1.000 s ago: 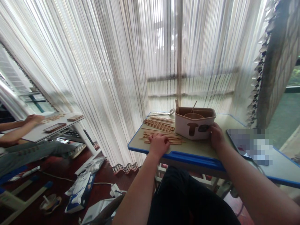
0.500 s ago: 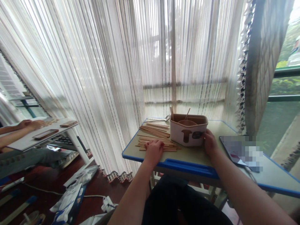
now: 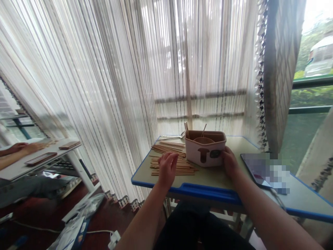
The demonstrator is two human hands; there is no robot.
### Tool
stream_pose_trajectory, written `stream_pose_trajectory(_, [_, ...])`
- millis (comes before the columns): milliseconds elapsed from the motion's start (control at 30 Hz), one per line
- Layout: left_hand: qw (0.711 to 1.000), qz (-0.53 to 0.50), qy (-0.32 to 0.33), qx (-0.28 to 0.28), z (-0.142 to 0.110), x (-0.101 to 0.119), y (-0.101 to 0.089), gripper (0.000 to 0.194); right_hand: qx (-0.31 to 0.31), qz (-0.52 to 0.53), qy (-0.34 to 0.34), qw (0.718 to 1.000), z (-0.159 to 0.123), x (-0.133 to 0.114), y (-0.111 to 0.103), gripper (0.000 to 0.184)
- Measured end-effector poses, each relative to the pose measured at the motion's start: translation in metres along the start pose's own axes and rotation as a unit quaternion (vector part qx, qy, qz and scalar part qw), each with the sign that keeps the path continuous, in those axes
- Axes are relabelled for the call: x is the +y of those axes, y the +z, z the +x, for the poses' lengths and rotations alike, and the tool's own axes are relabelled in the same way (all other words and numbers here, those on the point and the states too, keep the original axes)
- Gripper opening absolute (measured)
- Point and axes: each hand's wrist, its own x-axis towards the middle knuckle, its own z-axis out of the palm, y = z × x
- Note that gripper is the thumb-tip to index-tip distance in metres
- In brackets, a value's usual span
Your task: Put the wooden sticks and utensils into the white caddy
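Fingers (image 3: pixel 166 157) of left hand (image 3: pixel 167 170) bent above loose wooden chopsticks (image 3: pixel 186 172), lower centre of frame; cannot tell if any is pinched. Right hand (image 3: pixel 230 162) grips right end of white-and-brown container (image 3: pixel 194 152), more chopsticks (image 3: pixel 186 129) standing inside. Slotted spoon (image 3: pixel 180 136) behind on tabletop (image 3: pixel 213 178); tablet (image 3: pixel 256 173), partly blurred, lower right.

That white box (image 3: pixel 194 153) with the brown rim and dark front markings stands upright and open on the table (image 3: pixel 221 178), a few thin sticks poking up from it. Beside it, slim wooden sticks (image 3: pixel 184 172) lie flat in loose bunches.
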Motion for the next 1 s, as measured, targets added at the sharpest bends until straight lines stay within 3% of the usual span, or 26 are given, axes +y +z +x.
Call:
stream_pose_trajectory(133, [0.989, -0.106, 0.025, 0.102, 0.037, 0.01, -0.005, 0.022, -0.013, 0.005, 0.017, 1.0, -0.003, -0.005, 0.003, 0.034])
stream_pose_trajectory(300, [0.958, -0.131, 0.01, 0.254, 0.095, 0.024, -0.017, 0.019, -0.013, -0.007, 0.019, 1.0, -0.002, -0.003, 0.002, 0.036])
stream_pose_trajectory(433, [0.929, -0.227, -0.006, 0.294, 0.138, 0.031, -0.012, 0.022, -0.023, -0.019, 0.015, 0.999, 0.001, -0.002, 0.004, 0.035])
stream_pose_trajectory(600, [0.902, -0.33, -0.016, 0.277, 0.185, 0.041, 0.011, 0.02, -0.034, -0.007, 0.023, 0.999, 0.002, -0.003, 0.012, 0.035])
stream_pose_trajectory(700, [0.906, -0.349, -0.012, 0.24, 0.204, 0.043, 0.027, 0.02, -0.038, -0.015, 0.014, 0.999, 0.004, -0.001, 0.013, 0.036])
stream_pose_trajectory(867, [0.932, -0.352, -0.023, 0.09, 0.208, 0.031, 0.053, 0.023, -0.046, -0.02, 0.007, 0.999, 0.003, 0.0, 0.013, 0.039])
stream_pose_trajectory(1000, [0.956, -0.289, -0.039, 0.036, 0.204, 0.015, 0.057, 0.022, -0.054, -0.021, 0.007, 0.998, -0.002, -0.009, 0.018, 0.039])
